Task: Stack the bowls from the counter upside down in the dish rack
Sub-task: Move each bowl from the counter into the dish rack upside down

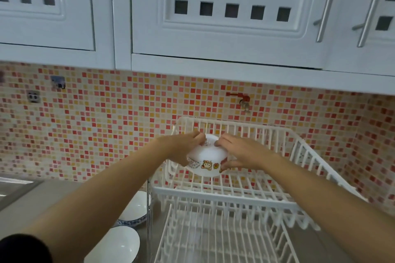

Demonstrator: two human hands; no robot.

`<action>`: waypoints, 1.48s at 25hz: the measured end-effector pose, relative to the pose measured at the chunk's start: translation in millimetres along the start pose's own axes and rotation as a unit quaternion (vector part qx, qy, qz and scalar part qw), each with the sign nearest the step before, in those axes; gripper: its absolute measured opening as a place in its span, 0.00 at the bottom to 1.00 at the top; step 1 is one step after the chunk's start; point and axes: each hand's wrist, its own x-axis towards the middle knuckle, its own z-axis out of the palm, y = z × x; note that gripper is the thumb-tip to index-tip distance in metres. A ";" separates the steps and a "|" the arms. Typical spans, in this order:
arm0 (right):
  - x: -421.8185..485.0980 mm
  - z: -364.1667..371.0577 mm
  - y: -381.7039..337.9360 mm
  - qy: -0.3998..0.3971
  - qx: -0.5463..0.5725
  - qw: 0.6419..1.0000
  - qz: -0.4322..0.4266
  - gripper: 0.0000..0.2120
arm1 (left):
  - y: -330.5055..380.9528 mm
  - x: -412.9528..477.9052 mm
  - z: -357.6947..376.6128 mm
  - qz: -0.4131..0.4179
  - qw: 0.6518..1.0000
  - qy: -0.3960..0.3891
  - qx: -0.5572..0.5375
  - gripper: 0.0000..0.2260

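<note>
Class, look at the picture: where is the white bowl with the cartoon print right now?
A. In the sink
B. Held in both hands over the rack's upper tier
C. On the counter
B: the left hand and right hand grip the upside-down bowl above the rack.

Home kitchen, mosaic tile backsplash (106, 124), white cabinets (230, 6), dish rack (235, 196)

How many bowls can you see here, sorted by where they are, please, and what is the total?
Held in both hands over the dish rack's upper tier, upside down: 1, the cartoon-printed bowl, between left hand and right hand.
On the counter left of the rack: 2, the blue-rimmed bowl and the plain white bowl.
Total: 3 bowls.
</note>
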 end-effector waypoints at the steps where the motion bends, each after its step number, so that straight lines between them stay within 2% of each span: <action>1: 1.4 1.8 -0.7 0.010 -0.007 1.000 0.001 0.33 | 1.3 1.0 -0.5 -0.013 1.000 -0.013 -0.021 0.32; 5: 4.6 4.1 -4.7 0.011 0.011 1.000 0.014 0.35 | 4.6 5.6 -1.5 -0.063 0.994 -0.054 -0.076 0.38; 8: 0.3 3.6 -3.8 -0.013 0.085 0.996 0.025 0.35 | 5.1 5.6 -0.7 -0.059 0.994 -0.065 -0.068 0.41; 12: -4.3 -7.5 -5.2 -0.050 0.068 0.996 0.032 0.38 | 7.7 -0.1 -9.8 -0.040 0.996 -0.077 -0.024 0.44; 14: -1.4 -18.7 -8.3 -0.048 0.062 0.995 0.055 0.36 | 2.1 -6.9 -20.2 -0.034 0.998 -0.047 -0.021 0.42; 18: 27.5 -50.2 -45.8 0.053 0.128 0.985 0.103 0.26 | -30.4 -46.8 -38.2 -0.069 0.995 0.057 -0.046 0.32; 21: 67.7 -74.8 -105.4 0.107 0.176 0.976 0.065 0.25 | -73.7 -98.3 -37.7 -0.132 0.983 0.102 -0.079 0.27; 23: 93.7 -80.0 -145.6 0.113 0.173 0.978 0.033 0.25 | -107.6 -133.3 -24.7 -0.190 0.972 0.098 -0.097 0.24; 27: 139.2 -47.2 -238.7 0.046 0.160 0.986 0.011 0.29 | -169.4 -214.7 31.3 -0.283 0.955 0.026 -0.084 0.24; 31: 149.4 38.8 -333.5 -0.059 0.214 0.975 0.027 0.29 | -186.4 -274.1 122.0 -0.315 0.939 -0.079 -0.111 0.25; 34: 136.9 110.9 -398.5 -0.172 0.289 0.937 0.090 0.29 | -189.5 -314.3 198.4 -0.336 0.920 -0.156 -0.131 0.23; 37: 117.1 162.2 -453.2 -0.272 0.385 0.870 0.145 0.29 | -190.6 -351.9 259.0 -0.369 0.892 -0.218 -0.145 0.22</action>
